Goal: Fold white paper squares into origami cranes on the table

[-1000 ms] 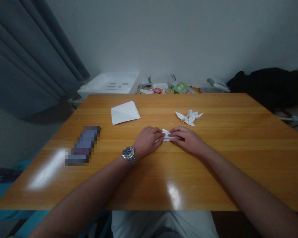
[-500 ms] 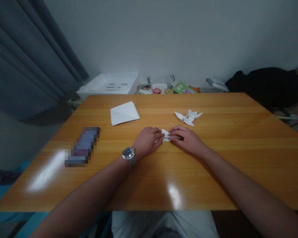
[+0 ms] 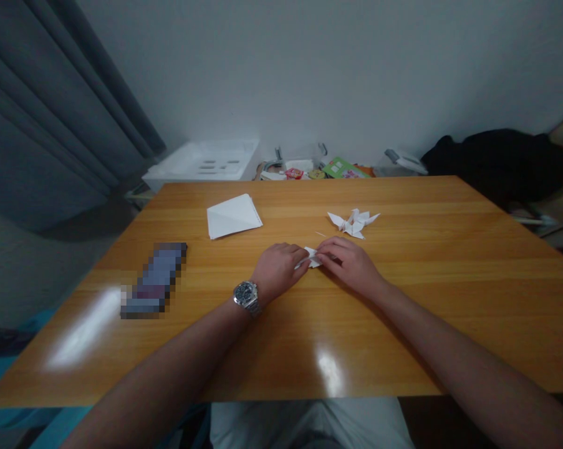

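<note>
A small folded piece of white paper [image 3: 312,256] lies on the wooden table [image 3: 403,299] between my two hands. My left hand [image 3: 278,270], with a metal watch on the wrist, has its fingers curled and pinches the paper's left side. My right hand [image 3: 349,264] pinches the paper's right side, its fingers closed and covering part of it. A finished white paper crane [image 3: 354,222] rests a little beyond my right hand. A stack of flat white paper sheets [image 3: 233,216] lies further back on the left.
A blurred dark oblong object [image 3: 153,281] lies on the table's left part. Behind the table stand a white plastic box [image 3: 201,161], small colourful packets [image 3: 318,169] and a black bag or garment [image 3: 500,162]. Grey curtains [image 3: 42,125] hang at the left.
Both hands stay on the small paper and their fingers shift only slightly. The camera view has tilted a little.
</note>
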`<state>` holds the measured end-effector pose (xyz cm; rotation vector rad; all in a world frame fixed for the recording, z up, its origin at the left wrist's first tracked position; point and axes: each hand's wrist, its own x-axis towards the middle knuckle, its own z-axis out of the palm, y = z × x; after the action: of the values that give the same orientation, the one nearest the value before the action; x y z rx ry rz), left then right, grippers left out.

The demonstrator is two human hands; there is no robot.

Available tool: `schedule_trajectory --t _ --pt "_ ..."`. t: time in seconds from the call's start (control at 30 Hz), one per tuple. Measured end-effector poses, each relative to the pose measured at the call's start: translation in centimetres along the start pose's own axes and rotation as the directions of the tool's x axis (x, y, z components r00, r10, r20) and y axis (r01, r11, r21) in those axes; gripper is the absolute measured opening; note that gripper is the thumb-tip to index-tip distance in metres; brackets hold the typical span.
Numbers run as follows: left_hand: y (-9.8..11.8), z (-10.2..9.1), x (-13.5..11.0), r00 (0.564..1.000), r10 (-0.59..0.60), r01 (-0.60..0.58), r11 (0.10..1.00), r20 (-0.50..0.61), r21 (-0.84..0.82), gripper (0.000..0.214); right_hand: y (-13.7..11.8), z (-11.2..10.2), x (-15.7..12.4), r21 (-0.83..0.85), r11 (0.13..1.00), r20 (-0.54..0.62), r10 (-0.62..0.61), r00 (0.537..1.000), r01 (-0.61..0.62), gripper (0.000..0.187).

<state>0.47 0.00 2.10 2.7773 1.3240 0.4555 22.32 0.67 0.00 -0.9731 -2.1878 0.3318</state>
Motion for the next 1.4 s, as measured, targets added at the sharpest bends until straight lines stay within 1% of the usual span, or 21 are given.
schedule_trajectory --t 0.13,0.23,0.33,0.43,0.5,0.53,0.67,0.77,0.83,0.87,0.9,0.97,1.03,1.1,1.17,1.27,1.4 --pt "0.1 -0.1 0.1 0.995 -0.098 0.097 0.995 0.033 0.031 0.027 -0.2 0.2 0.1 -0.013 1.0 -0.021 -0.023 1.0 0.022 0.013" --pt "0.0 -0.2 0.1 0.986 -0.161 0.16 0.986 0.041 0.043 0.03 -0.3 0.1 0.1 -0.028 0.997 -0.045 -0.075 0.996 0.074 0.015" --pt "-0.2 -0.2 0.1 0.987 -0.157 0.158 0.987 0.023 -0.023 0.029 -0.3 -0.2 -0.1 -0.077 0.989 0.007 -0.126 0.992 0.126 0.018" --pt "-0.3 -0.2 0.1 0.988 -0.153 0.154 0.985 0.018 -0.076 0.026 0.0 -0.2 -0.3 -0.151 0.975 0.075 -0.156 0.985 0.166 0.027" --pt "-0.4 -0.1 0.1 0.985 -0.17 0.172 0.981 0.021 -0.085 0.026 0.2 -0.1 -0.4 -0.198 0.962 0.086 -0.176 0.981 0.19 0.028" --pt "-0.4 0.0 0.1 0.983 -0.184 0.185 0.979 0.022 -0.086 0.026 0.4 0.0 -0.5 -0.222 0.954 0.081 -0.188 0.979 0.201 0.026" --pt "-0.2 0.2 0.2 0.976 -0.218 0.22 0.971 0.031 -0.09 0.027 0.6 0.1 -0.3 -0.347 0.907 0.059 -0.232 0.971 0.238 0.016" --pt "0.0 0.2 0.2 0.974 -0.225 0.226 0.968 0.025 -0.105 0.027 0.2 -0.2 -0.2 -0.478 0.844 0.004 -0.276 0.961 0.244 0.013" --pt "0.2 0.1 0.2 0.974 -0.226 0.226 0.967 0.016 -0.119 0.026 -0.3 -0.6 -0.2 -0.567 0.793 -0.035 -0.297 0.954 0.226 0.013" --pt "0.3 0.1 0.2 0.974 -0.225 0.225 0.967 0.016 -0.122 0.026 -0.5 -0.7 -0.2 -0.602 0.77 -0.036 -0.292 0.956 0.212 0.014" --pt "0.4 0.0 0.2 0.975 -0.223 0.224 0.967 0.019 -0.124 0.026 -0.7 -0.9 -0.3 -0.628 0.751 -0.011 -0.272 0.962 0.205 0.016" --pt "0.6 -0.1 0.2 0.976 -0.216 0.218 0.968 0.029 -0.121 0.026 -1.1 -1.0 -0.4 -0.647 0.734 0.082 -0.205 0.975 0.208 0.02" --pt "0.7 -0.2 0.2 0.977 -0.212 0.214 0.969 0.033 -0.12 0.027 -1.3 -0.9 -0.5 -0.633 0.751 0.144 -0.128 0.981 0.191 0.023" --pt "0.7 -0.2 0.2 0.978 -0.207 0.21 0.97 0.031 -0.122 0.026 -1.3 -0.6 -0.5 -0.595 0.789 0.178 -0.059 0.982 0.155 0.023" --pt "0.7 -0.2 0.2 0.978 -0.206 0.209 0.97 0.038 -0.123 0.025 -1.2 -0.2 -0.4 -0.545 0.828 0.211 -0.016 0.977 0.131 0.024" --pt "0.7 -0.3 0.2 0.979 -0.2 0.205 0.971 0.051 -0.124 0.026 -1.0 0.2 0.0 -0.493 0.86 0.239 -0.008 0.971 0.128 0.022" --pt "1.1 -0.7 0.1 0.984 -0.173 0.177 0.977 0.045 -0.12 0.023 -1.2 0.4 0.3 -0.47 0.87 0.234 -0.043 0.971 0.152 0.019"
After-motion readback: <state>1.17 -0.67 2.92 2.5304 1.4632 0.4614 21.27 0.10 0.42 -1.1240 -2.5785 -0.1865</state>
